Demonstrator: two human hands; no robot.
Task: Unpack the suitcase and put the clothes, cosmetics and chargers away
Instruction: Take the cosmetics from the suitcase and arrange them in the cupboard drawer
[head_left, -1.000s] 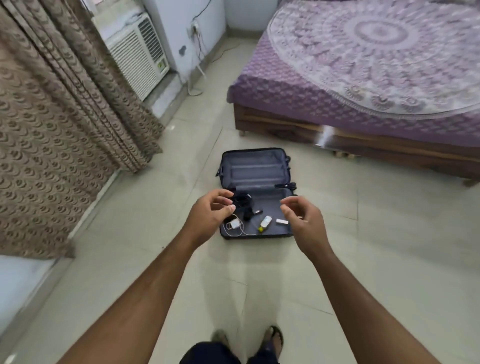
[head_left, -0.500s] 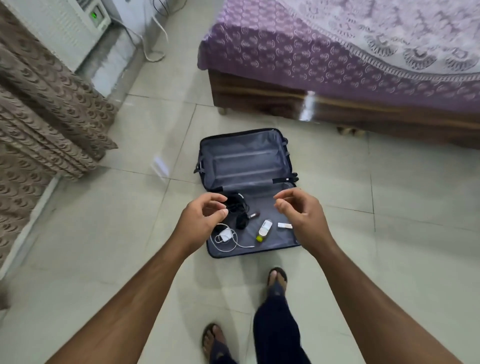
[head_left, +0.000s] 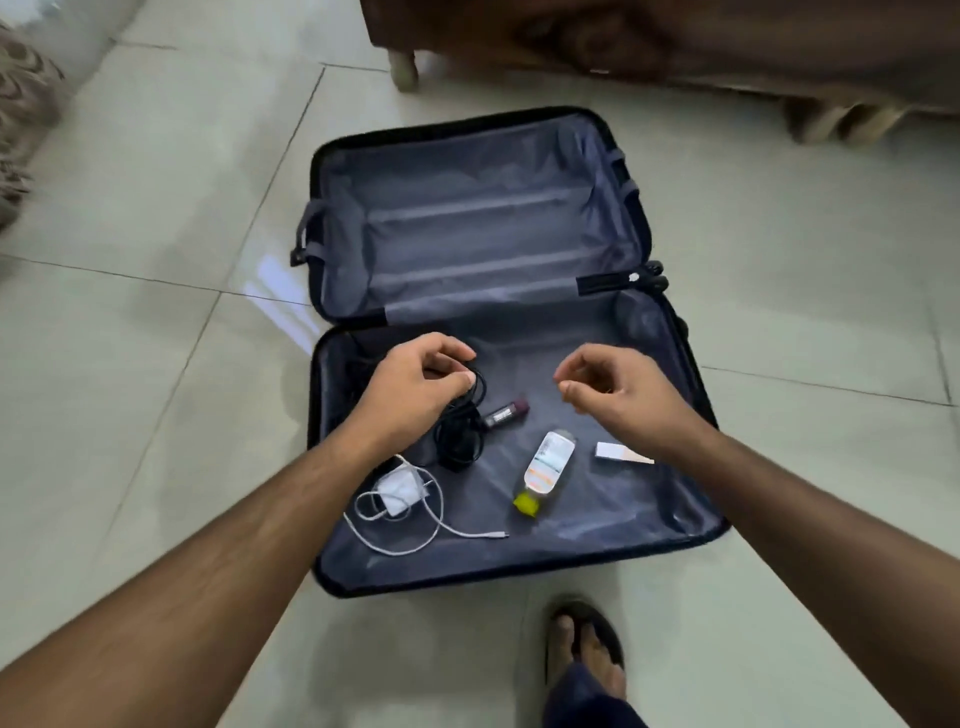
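A dark suitcase (head_left: 597, 525) lies open on the tiled floor, its empty lid half (head_left: 467, 208) on the far side. In the near half lie a black coiled charger cable (head_left: 460, 441), a white charger with its cable (head_left: 400, 488), a small dark tube (head_left: 504, 413), a clear bottle with a yellow cap (head_left: 545, 467) and a small white packet (head_left: 621, 452). My left hand (head_left: 415, 389) hovers over the black cable with its fingers loosely curled, the tips right beside a cable loop. My right hand (head_left: 618, 395) hangs above the lining, fingers curled and apart, holding nothing.
A wooden bed frame (head_left: 675, 41) with a leg (head_left: 405, 73) stands just beyond the suitcase. A patterned curtain (head_left: 21, 104) hangs at the far left. My sandalled foot (head_left: 587, 644) stands on the floor in front of the suitcase.
I have stepped up to the suitcase and bent over it. Both hands have come down from mid-air to just above the items in the near half.
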